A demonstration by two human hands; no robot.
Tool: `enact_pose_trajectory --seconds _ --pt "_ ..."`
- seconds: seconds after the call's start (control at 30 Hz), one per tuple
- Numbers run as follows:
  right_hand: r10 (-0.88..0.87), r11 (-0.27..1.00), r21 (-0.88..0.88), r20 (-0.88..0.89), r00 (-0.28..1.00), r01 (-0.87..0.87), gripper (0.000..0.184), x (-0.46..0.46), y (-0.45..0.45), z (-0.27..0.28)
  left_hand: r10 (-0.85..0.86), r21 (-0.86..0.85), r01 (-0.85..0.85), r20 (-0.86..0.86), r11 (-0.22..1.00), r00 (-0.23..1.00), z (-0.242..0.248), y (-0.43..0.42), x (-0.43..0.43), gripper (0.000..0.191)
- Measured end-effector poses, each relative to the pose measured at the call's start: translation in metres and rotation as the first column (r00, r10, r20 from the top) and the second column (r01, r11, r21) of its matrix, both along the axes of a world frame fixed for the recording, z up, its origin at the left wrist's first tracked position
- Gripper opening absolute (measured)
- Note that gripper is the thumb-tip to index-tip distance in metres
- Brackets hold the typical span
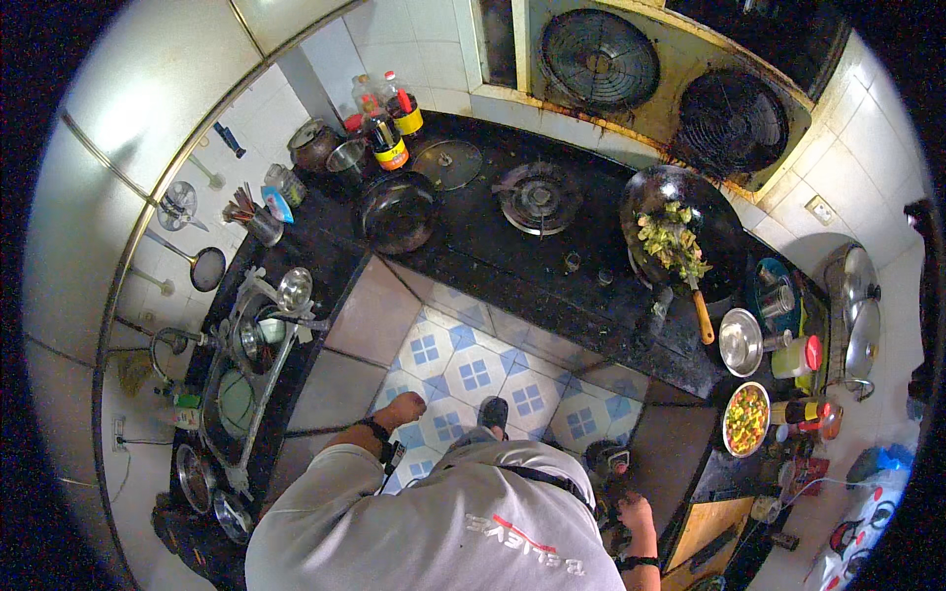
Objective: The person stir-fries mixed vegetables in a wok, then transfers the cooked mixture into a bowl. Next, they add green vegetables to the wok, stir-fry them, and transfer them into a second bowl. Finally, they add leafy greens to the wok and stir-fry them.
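My left hand [405, 408] hangs over the tiled floor [477, 373], its fingers curled and its underside hidden; a dark band circles the wrist. On the other side, my right hand [635, 512] is low beside the cabinet front, close to a dark object [607, 459] that I cannot make out. Whether its fingers hold anything is not visible. Ahead on the counter, a black wok [723, 214] holds cooked green vegetables [669, 235]. A turner with a wooden handle [703, 318] rests in it. A bowl of diced colourful vegetables [747, 419] stands to the right, beside an empty metal bowl [740, 342].
A gas burner [541, 196], glass lid [448, 164] and dark frying pan [397, 212] line the back counter. Sauce bottles [388, 140] stand behind. The sink [229, 399] is at left. A wooden cutting board [708, 530] with a knife lies at right.
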State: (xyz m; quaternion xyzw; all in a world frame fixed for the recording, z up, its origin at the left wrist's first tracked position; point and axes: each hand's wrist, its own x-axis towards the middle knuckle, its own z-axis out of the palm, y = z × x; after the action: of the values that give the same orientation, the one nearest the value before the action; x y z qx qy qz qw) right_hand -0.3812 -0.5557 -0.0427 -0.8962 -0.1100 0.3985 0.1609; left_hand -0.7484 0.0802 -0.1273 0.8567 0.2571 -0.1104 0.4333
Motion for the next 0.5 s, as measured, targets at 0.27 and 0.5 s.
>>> enact_pose_trajectory --seconds 0.27,0.5 --pt "-0.023 0.997 0.077 0.009 1.0 0.022 0.046 -0.004 -0.001 0.003 -0.156 0.083 0.158 -0.032 0.984 0.987 -0.007 0.008 -0.006 0.028" --pt "0.122 0.987 0.098 0.082 0.989 -0.13 0.043 -0.002 0.01 0.026 -0.369 0.281 0.355 -0.003 0.892 0.929 0.0 0.004 -0.005 0.029"
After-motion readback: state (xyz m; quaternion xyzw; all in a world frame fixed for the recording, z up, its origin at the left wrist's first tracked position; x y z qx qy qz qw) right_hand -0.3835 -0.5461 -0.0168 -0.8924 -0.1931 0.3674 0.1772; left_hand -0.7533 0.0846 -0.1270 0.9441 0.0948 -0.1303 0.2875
